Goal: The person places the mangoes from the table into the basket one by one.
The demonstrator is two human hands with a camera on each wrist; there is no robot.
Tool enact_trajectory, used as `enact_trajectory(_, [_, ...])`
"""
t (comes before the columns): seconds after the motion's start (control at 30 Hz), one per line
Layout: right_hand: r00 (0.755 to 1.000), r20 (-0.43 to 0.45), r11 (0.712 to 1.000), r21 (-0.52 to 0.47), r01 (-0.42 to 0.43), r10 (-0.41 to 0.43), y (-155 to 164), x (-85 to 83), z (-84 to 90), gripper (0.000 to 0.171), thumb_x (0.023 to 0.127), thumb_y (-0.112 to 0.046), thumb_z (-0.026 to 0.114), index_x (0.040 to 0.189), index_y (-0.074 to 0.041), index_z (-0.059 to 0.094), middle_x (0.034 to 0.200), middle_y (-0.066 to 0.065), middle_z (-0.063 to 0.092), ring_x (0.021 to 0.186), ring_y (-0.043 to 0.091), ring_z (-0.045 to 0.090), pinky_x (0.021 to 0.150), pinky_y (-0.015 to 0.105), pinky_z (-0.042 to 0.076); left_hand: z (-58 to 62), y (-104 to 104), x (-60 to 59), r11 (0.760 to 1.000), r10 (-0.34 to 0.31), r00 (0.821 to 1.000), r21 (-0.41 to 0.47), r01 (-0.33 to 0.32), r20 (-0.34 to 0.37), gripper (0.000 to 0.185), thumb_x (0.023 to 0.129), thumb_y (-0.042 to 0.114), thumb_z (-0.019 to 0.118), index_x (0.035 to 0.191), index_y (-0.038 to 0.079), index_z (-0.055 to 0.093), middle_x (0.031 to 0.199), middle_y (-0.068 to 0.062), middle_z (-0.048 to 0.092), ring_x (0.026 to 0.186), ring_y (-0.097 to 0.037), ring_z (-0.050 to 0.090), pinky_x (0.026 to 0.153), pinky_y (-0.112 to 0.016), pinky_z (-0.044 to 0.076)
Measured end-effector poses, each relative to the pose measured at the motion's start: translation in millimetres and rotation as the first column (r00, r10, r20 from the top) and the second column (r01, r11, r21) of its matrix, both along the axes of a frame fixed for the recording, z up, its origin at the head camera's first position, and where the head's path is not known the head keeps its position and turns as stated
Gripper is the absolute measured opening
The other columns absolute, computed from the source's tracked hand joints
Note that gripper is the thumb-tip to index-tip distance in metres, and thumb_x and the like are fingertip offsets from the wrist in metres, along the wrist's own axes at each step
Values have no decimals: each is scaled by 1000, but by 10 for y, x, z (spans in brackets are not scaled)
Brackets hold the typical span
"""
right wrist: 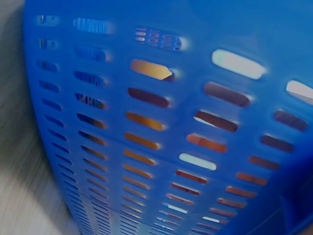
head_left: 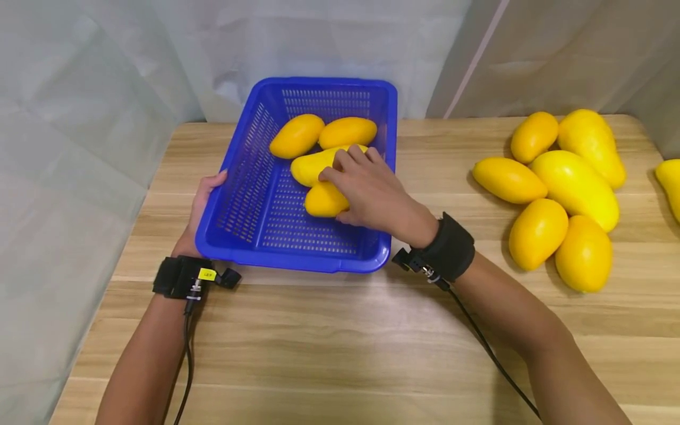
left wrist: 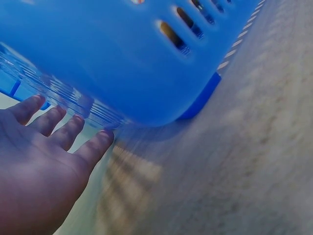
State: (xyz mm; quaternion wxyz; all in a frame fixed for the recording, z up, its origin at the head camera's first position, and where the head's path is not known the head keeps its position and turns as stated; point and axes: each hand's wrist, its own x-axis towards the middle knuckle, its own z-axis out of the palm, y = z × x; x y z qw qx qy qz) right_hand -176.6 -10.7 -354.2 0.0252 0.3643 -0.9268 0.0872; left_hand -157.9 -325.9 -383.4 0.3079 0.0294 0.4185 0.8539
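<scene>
From my remote seat I see the left hand (head_left: 204, 195), fingers spread, against the blue basket (head_left: 281, 264); inside, the right hand (head_left: 372, 192) pinches the nearest mango (head_left: 322, 202). I'd release gently, once it settles beside the long mango (head_left: 310, 169), short of the two back mangoes (head_left: 297, 137).

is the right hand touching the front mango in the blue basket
Touching: the head view shows the right hand gripping the front mango, with fingers over its far side and thumb against its near side.
</scene>
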Motion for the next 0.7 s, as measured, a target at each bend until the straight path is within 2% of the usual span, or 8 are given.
enact_trajectory(0.13, [1000, 6, 1000, 20, 18, -18, -4, 2, 7, 57, 81, -42, 85, 128, -18, 64, 113, 5, 53, 110, 29, 41, 94, 42, 30, -6, 4, -14, 997, -8, 999, 81, 5, 31, 55, 110, 40, 24, 162, 24, 19, 134, -8, 59, 113, -23, 56, 89, -39, 48])
enact_trajectory(0.23, [1000, 12, 999, 36, 28, -29, -10, 1, 13, 55, 82, -43, 84, 127, -18, 64, 113, 5, 54, 110, 29, 42, 95, 42, 30, -5, 2, -20, 995, -6, 999, 104, 1, 42, 55, 110, 40, 24, 162, 24, 20, 133, -9, 60, 111, -23, 57, 89, -39, 48])
enact_trajectory(0.47, [998, 43, 997, 65, 46, -49, -30, -1, 8, 55, 84, -44, 83, 127, -17, 61, 112, 4, 54, 109, 28, 43, 96, 41, 31, 13, -4, 3, 1000, 4, 1000, 4, -4, 4, 57, 109, 41, 24, 163, 28, 12, 142, -5, 54, 120, -22, 51, 94, -39, 46])
enact_trajectory(0.7, [997, 45, 996, 63, 64, -67, -33, 6, 8, 55, 83, -42, 83, 126, -17, 60, 109, 4, 53, 105, 27, 43, 94, 41, 31, 9, 8, 11, 1000, 1, 1000, -21, -2, -14, 57, 109, 42, 25, 163, 28, 13, 143, -6, 52, 118, -22, 53, 93, -39, 48])
